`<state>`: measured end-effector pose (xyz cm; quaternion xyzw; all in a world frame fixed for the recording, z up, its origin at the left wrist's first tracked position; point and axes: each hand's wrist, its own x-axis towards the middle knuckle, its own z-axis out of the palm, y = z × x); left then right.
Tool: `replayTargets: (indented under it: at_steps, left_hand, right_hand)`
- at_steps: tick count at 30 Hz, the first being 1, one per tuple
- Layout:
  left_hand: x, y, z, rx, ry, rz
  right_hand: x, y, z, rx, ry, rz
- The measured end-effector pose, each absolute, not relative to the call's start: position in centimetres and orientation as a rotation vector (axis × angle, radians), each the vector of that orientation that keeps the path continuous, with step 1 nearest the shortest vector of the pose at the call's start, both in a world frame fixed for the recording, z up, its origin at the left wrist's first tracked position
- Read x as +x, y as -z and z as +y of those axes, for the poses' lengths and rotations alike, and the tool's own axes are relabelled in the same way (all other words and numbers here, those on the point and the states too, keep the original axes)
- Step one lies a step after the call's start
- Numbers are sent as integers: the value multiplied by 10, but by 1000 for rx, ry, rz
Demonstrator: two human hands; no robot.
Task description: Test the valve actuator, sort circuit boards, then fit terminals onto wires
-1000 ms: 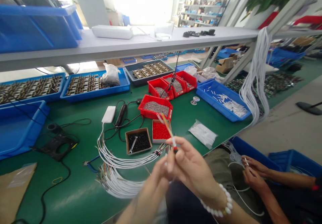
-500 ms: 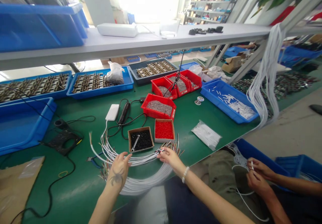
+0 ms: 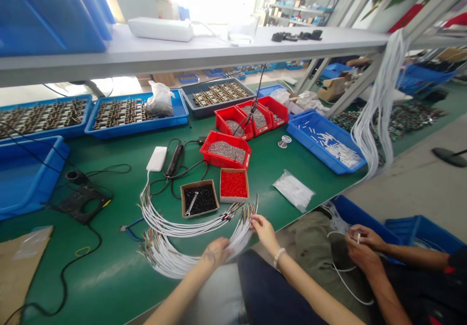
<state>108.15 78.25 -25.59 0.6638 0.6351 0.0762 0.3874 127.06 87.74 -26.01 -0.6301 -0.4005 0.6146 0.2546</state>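
Two curved bundles of white cables with stripped coloured wire ends lie on the bench. My left hand point(image 3: 216, 251) is at the near edge of the larger bundle point(image 3: 175, 264), fingers closed around some white cables there. At the right-hand end of that bundle, my right hand point(image 3: 265, 231) pinches a white cable near its wire ends. The smaller bundle point(image 3: 171, 226) lies just beyond, with small dark and red bits near its right-hand wire ends. Behind it stand a carton of black pieces point(image 3: 206, 199) with a wrench point(image 3: 191, 203) on top and a carton of red pieces point(image 3: 233, 184).
Red bins point(image 3: 225, 151) of small metal parts and blue trays point(image 3: 138, 113) stand farther back. A black tool point(image 3: 175, 160) with a cord lies left of centre. At right are a plastic bag point(image 3: 294, 189) and a co-worker's hands point(image 3: 365, 247). A shelf point(image 3: 219, 50) spans overhead.
My left hand has moved right and nearer, from beside the smaller bundle to the larger one. My right hand has left the smaller bundle's ends and shifted right to the larger bundle's ends.
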Motion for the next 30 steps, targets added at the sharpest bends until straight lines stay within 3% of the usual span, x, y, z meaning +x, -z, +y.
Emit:
replayTargets:
  at_steps: [5,13,22,30]
  left_hand:
    - [1081,248,784,1698,-158,1692]
    - [1075,220,779,1700,-321,1740]
    - [1072,193,768,1641,-381,1581]
    - [1052,183,838,1702,-208,1753]
  right_hand:
    - [1277,262,864,-1771,-1630,-915]
    - [1249,230,855,-1533,-1970,-735]
    - [1237,198,860,-1235,-2122,-495]
    - [1228,177,864,-1020,-2074,-492]
